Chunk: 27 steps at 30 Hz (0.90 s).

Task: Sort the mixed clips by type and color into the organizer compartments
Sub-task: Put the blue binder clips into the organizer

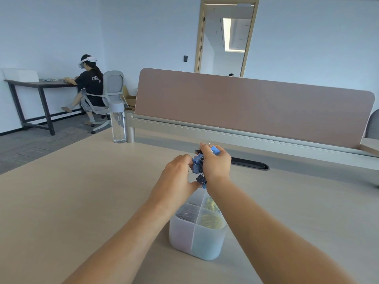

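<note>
From the head camera, a bunch of blue clips point(198, 163) hangs in the air just above the organizer point(183, 237), which stands on the near part of the table point(82, 191). The clips look small, light and hard, with slippery wire handles, so I think pinching the blue bodies is safest. The right hand point(216, 163) is curled round the top of the bunch. The left hand point(177, 177) pinches the lower clips with thumb and fingers. Yellow clips point(211, 220) lie in the organizer's right side.
</note>
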{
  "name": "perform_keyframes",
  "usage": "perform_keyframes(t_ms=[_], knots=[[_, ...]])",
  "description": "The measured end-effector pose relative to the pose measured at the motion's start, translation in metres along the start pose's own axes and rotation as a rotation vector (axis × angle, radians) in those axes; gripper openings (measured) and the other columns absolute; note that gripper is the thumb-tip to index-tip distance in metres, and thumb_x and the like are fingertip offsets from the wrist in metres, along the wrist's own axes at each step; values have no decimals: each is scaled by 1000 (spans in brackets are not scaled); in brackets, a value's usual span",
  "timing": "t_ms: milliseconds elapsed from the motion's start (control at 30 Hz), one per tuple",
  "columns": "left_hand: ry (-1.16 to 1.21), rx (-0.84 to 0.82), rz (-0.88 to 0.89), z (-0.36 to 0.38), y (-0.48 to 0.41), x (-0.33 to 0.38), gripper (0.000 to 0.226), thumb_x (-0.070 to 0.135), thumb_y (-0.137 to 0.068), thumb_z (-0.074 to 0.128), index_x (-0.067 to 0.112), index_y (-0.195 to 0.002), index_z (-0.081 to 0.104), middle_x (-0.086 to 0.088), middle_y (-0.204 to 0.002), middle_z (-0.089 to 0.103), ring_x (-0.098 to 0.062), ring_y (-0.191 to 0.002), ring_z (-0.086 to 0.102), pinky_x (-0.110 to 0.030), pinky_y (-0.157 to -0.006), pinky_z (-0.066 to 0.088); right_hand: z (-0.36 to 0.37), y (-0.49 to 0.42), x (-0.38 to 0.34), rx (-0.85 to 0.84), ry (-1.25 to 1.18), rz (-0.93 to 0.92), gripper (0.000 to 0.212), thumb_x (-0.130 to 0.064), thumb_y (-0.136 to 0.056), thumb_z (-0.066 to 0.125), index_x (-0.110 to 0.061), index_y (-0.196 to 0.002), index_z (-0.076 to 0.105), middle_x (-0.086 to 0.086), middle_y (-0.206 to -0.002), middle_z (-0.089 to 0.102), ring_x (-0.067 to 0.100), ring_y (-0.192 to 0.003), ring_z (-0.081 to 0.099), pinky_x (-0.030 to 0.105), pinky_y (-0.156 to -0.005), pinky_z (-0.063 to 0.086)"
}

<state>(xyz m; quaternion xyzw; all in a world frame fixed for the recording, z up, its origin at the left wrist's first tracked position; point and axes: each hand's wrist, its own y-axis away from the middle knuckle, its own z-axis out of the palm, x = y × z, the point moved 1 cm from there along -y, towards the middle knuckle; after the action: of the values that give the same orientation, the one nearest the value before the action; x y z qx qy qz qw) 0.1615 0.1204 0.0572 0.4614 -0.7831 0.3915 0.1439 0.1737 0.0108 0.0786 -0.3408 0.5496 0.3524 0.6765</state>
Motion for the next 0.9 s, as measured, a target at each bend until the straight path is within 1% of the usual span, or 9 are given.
perform_keyframes(t_ms=[133,200,267,333,500,600,733,833,900], knots=[[63,9,22,-1,2,2,60,21,-71,83,22,-116,43,8,-111,59,-14,-94,57,-33,-77,50,2,1,-1,49,38,-41,16,-28,-76,61,-16,-66,56,4,-61,60,22,-55,50,35,-59,47],[77,0,36,-2,2,4,66,18,-72,82,22,-124,40,7,-111,59,-14,-94,57,-29,-78,49,1,3,-1,58,42,-54,17,-26,-79,62,-17,-66,56,1,-60,60,21,-55,52,33,-60,47],[86,2,53,-2,2,6,65,16,-73,81,22,-125,41,7,-111,59,-13,-92,57,-27,-76,48,1,2,-1,64,46,-60,18,-24,-81,63,-18,-66,57,-1,-59,60,19,-56,53,32,-61,47],[105,-3,57,-2,1,7,61,14,-73,80,22,-122,44,6,-111,60,-13,-94,58,-32,-78,51,0,1,-2,66,59,-71,18,-24,-82,62,-18,-66,57,-2,-60,59,18,-57,53,31,-60,46],[173,-11,36,0,0,1,57,8,-71,82,23,-117,51,9,-111,60,-9,-96,60,-36,-85,53,-3,2,-4,60,-19,-45,15,-17,-86,60,-14,-71,59,-1,-62,60,17,-54,52,18,-44,43],[168,-4,31,2,-1,-2,59,6,-71,83,24,-117,50,9,-117,57,-7,-98,58,-35,-87,53,-2,2,-4,48,-24,-38,17,-18,-86,60,-15,-70,59,-2,-62,62,17,-54,53,20,-47,44],[152,-15,-25,2,0,-2,68,11,-74,82,23,-129,44,7,-135,47,-9,-106,54,-33,-93,50,-3,1,-3,48,-43,-20,18,-19,-84,61,-16,-67,59,0,-62,64,19,-56,56,30,-60,49],[186,-55,-86,0,1,-1,77,19,-75,83,26,-138,41,10,-138,49,-10,-110,54,-29,-96,46,-4,1,-3,46,-88,8,16,-15,-83,60,-14,-68,57,2,-60,62,21,-55,55,30,-58,49],[201,-65,-92,-2,1,1,73,21,-74,84,28,-136,46,10,-131,56,-10,-107,57,-28,-96,46,-5,1,-4,49,-79,7,15,-14,-83,59,-14,-68,56,1,-59,60,20,-52,52,26,-54,46]])
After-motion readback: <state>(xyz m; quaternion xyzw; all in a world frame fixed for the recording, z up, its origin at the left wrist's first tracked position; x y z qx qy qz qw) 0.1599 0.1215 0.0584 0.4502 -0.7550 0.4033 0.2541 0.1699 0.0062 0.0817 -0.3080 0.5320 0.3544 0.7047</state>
